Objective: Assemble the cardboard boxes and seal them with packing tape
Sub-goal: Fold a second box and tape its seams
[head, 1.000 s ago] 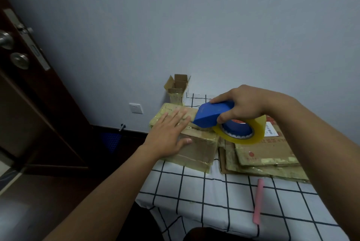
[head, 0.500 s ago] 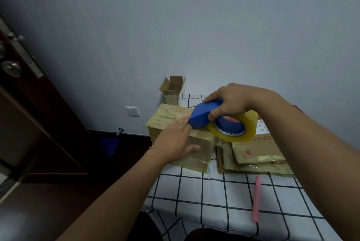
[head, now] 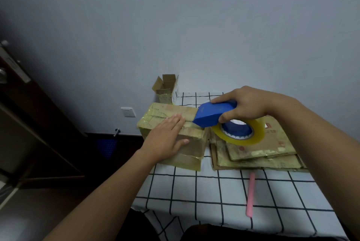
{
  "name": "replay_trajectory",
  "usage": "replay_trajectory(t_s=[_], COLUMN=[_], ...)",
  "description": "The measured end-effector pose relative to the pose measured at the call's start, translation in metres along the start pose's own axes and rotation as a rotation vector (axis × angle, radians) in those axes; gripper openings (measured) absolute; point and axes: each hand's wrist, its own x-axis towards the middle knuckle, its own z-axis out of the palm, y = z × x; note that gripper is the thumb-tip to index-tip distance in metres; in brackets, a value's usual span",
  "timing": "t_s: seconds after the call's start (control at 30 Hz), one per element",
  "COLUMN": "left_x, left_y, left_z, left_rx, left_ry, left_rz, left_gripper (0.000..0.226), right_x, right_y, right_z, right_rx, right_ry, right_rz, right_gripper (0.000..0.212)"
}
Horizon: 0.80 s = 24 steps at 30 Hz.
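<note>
A pink stick [head: 250, 194] lies near the table [head: 194, 188] front edge, beyond it the left hand [head: 165, 139] presses flat, fingers straight, on the closed cardboard box [head: 187, 147] at the left edge, while the right hand [head: 245, 104] grips the blue tape dispenser [head: 214, 113] at the box top, flattened cartons [head: 259, 151] beside, an open small box [head: 166, 88] at the far corner.

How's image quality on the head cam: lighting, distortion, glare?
Head view: dim, cool, even lighting with dark vignetted corners; wide-angle bend shows in the door and the tablecloth grid lines; mild sheen on the taped box under the left hand and on the tape roll the right hand holds; hands reasonably sharp, no strong shadows.
</note>
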Motion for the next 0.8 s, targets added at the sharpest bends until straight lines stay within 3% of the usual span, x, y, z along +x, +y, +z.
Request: replay_trajectory(t_s=[0.3, 0.47, 0.8], left_x=[0.011, 0.016, -0.013], left_y=[0.044, 0.058, 0.023], left_z=[0.008, 0.017, -0.008], left_rx=[0.053, 0.065, 0.01], left_ry=[0.059, 0.124, 0.156], left_rz=[-0.142, -0.229, -0.066], left_gripper=[0.115, 0.093, 0.082], right_x=[-0.001, -0.002, -0.021], right_y=[0.008, 0.012, -0.018], right_z=[0.009, 0.021, 0.029], right_rx=[-0.006, 0.021, 0.088], right_ry=[0.068, 0.078, 0.162], right_rz=[-0.01, 0.008, -0.013], right_gripper=[0.064, 0.067, 0.067])
